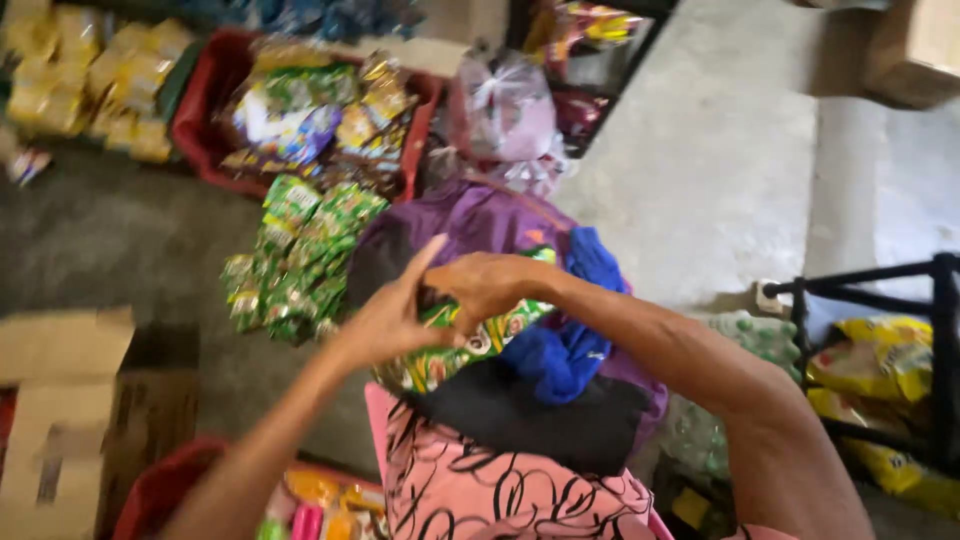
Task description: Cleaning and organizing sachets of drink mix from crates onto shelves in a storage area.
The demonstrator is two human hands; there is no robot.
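Pink cloth with black swirls (500,490) lies nearest, below both hands. Left hand (385,320) has its forefinger stretched up and the other fingers curled onto a strip of green and yellow snack packets (470,345). Right hand (490,285) is bent over the strip's top, fingers closed on it. Strip rests over a purple cloth bag (470,225), beside blue fabric (570,345).

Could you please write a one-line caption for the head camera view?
Both hands, left hand and right hand, grip a strip of green snack packets above a purple bag.
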